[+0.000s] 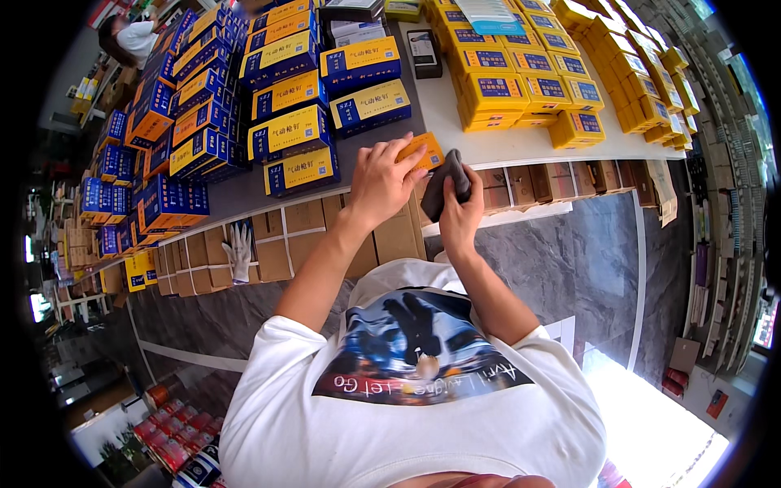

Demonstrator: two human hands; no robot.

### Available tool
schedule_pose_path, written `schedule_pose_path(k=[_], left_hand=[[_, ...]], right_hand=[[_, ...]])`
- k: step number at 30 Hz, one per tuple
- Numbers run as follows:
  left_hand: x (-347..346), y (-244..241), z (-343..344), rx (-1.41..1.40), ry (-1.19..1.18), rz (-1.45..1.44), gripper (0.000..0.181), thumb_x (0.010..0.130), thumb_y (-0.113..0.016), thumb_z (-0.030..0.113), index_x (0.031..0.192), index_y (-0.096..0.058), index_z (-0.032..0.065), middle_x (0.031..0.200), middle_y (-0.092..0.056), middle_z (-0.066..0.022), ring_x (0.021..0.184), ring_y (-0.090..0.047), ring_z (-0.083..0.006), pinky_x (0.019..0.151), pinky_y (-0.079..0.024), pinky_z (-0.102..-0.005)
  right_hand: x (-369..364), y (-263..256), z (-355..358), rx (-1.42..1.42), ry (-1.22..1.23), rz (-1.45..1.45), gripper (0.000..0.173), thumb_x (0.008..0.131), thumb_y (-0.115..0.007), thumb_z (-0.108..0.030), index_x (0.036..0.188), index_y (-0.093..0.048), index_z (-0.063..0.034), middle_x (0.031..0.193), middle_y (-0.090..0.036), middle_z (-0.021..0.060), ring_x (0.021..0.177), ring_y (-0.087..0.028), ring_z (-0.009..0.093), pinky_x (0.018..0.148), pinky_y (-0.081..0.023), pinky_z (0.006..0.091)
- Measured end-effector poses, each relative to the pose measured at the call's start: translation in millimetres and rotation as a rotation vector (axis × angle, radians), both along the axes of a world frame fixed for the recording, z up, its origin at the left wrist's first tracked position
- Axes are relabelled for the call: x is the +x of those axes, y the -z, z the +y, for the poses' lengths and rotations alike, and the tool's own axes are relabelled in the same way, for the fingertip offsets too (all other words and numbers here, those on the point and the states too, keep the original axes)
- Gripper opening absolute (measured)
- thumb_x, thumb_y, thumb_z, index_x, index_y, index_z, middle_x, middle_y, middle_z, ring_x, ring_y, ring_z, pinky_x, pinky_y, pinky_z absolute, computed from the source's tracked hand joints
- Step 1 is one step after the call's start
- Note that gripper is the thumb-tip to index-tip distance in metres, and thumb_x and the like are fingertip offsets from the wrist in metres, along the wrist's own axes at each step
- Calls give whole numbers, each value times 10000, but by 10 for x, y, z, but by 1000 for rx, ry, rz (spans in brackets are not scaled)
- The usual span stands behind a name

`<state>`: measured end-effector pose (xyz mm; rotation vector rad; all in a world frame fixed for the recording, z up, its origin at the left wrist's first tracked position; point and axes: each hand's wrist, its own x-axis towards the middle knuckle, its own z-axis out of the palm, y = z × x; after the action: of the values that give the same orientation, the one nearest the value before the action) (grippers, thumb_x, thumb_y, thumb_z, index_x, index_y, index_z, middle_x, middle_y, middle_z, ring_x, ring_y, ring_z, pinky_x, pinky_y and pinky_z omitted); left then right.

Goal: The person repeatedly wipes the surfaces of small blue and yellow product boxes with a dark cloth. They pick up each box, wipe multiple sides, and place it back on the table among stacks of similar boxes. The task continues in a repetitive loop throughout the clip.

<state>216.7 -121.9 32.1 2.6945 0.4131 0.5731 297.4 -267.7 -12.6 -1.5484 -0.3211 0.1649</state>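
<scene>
My left hand [385,177] grips a small orange and blue cardboard box [429,152] at its left end, near the edge of the display table. Just to the right, my right hand [462,204] holds a bunched dark grey cloth [444,190] against the near side of the box. Left of my left hand, larger yellow and blue boxes of pneumatic nails [301,171] stand in stacks on the grey tabletop [366,143]. Small yellow boxes [495,91] are piled on the white tabletop [488,146] beyond my right hand.
Brown cartons [293,230] line the front below the tabletops. A pale work glove [240,251] hangs against them at the left. A dark box [424,53] lies between the stacks. Another person [135,39] is at the far upper left. Metal shelving [726,213] stands at the right.
</scene>
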Motion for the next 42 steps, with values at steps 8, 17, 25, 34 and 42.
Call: schedule_pose_path(k=[8, 17, 25, 34, 42], left_hand=[[-339, -136, 114, -44, 140, 199, 1067, 728, -913, 401, 1611, -417, 64, 1718, -302, -150, 1588, -269, -353, 1283, -274, -480], [-355, 117, 117, -15, 166, 158, 1150, 659, -938, 75, 1629, -323, 5, 1731, -263, -142, 1605, -213, -359, 1319, -238, -473], [-297, 114, 9, -128, 131, 90, 1150, 673, -918, 36, 1633, -287, -15, 1721, -251, -197, 1596, -234, -371, 1317, -247, -465], [-311, 117, 0, -205, 142, 65, 1093, 693, -794, -137, 1641, -263, -18, 1729, -224, -202, 1601, -216, -381, 1324, -226, -461], [-290, 103, -40, -90, 89, 139, 1008, 732, -615, -245, 1644, -244, -27, 1735, -194, -213, 1605, -198, -388, 1325, -206, -473]], right_hand=[[428, 12, 389, -116, -94, -72, 292, 1020, -688, -157, 1280, -644, -30, 1108, -736, 211, 992, -721, 323, 888, -545, 390], [-373, -44, 18, -133, -184, -5, 343, 1000, -708, -117, 1312, -614, -9, 1114, -715, 213, 1040, -699, 284, 952, -532, 380], [131, -145, 410, -174, -111, 10, 302, 1007, -690, -119, 1276, -632, 7, 1071, -729, 213, 1021, -713, 308, 911, -542, 378], [-74, -82, 74, -128, -246, 122, 298, 992, -707, -101, 1248, -645, 39, 1017, -737, 152, 925, -679, 195, 854, -552, 342], [-439, -56, -113, -184, -210, 89, 301, 998, -701, -130, 1250, -645, 26, 1052, -731, 194, 985, -703, 272, 889, -543, 374]])
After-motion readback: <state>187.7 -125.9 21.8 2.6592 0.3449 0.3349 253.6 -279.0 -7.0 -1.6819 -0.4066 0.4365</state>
